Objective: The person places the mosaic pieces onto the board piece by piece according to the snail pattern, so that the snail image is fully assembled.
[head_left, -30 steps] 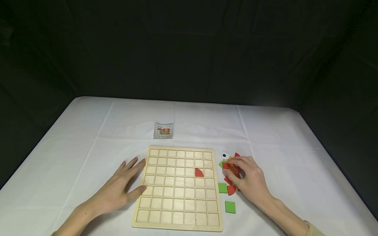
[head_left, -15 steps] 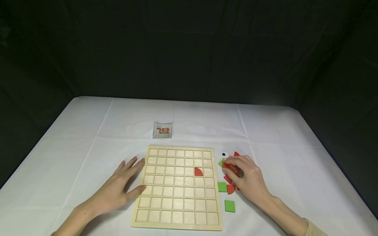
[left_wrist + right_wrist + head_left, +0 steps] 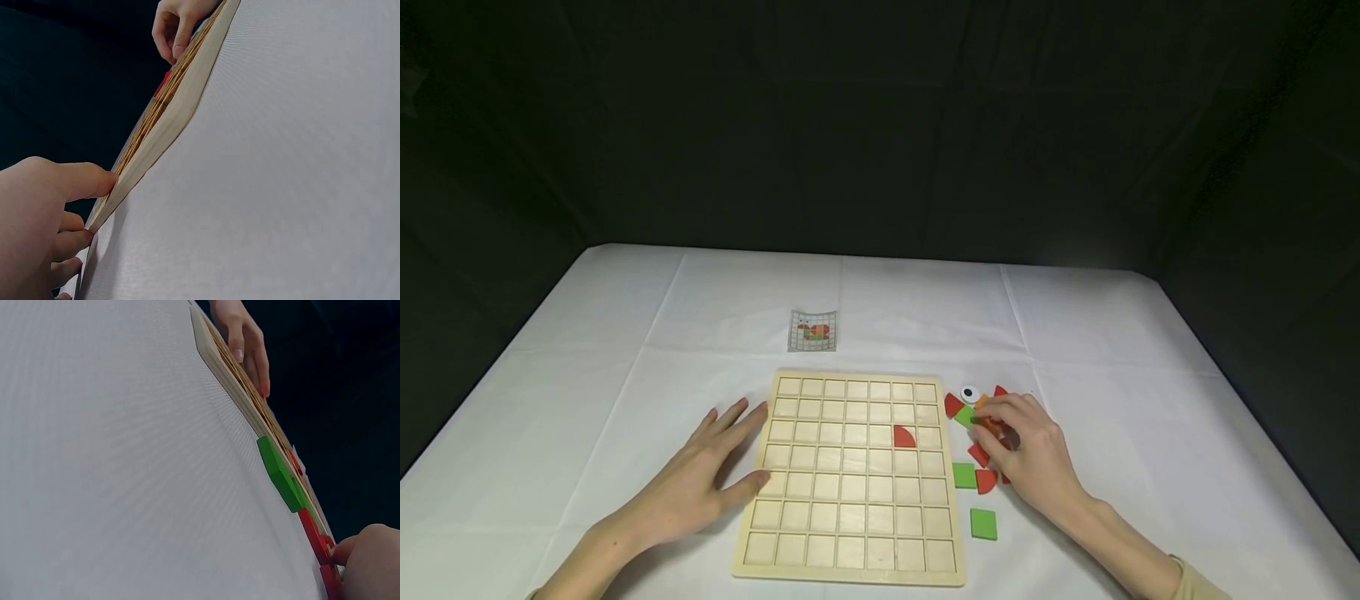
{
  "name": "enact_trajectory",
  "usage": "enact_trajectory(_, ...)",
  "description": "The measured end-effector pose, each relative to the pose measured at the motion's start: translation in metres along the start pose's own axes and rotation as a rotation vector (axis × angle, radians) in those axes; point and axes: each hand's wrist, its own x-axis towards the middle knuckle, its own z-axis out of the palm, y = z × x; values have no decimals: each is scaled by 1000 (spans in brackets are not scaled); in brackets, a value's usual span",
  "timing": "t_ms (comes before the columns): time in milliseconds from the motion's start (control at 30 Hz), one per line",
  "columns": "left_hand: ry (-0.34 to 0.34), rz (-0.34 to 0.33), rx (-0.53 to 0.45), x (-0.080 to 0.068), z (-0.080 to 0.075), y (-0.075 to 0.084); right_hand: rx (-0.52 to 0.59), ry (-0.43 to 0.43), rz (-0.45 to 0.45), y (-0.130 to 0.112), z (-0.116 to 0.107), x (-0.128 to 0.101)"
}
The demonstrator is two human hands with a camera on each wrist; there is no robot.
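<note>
The right hand (image 3: 1026, 450) is sorting through the loose tile pile (image 3: 979, 454) just off the right edge of the wooden grid board (image 3: 850, 479), its fingertips curling onto an orange piece (image 3: 988, 423); whether they are pinching it cannot be told. The left hand (image 3: 707, 479) is lying flat, fingers spread, thumb touching the board's left edge, steadying it. This is looking like the picking step: next, a firm pinch and a carry left of the fingers to a cell near the red quarter-circle (image 3: 904, 437).

white tablecloth (image 3: 625, 400) over table | small pattern card (image 3: 812, 331) beyond the board, lying flat | lone green square (image 3: 983, 524) near the front | black backdrop (image 3: 880, 125) behind
</note>
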Motion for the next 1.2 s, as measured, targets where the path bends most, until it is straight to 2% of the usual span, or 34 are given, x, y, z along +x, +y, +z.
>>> enact_trajectory(267,-3,-14,-12,-1,0,0,20,-12,-3,-2,3,4)
enact_trajectory(567,-11,-16,-20,0,1,0,-26,-46,31,-6,17,14)
enact_trajectory(867,-10,-30,-15,-1,0,1,-37,-43,44,-8,18,16)
enact_trajectory(1033,-17,-33,-19,0,0,1,55,-64,-27,-9,15,15)
enact_trajectory(1200,-17,-40,-16,-1,0,2,191,-119,-151,-15,15,12)
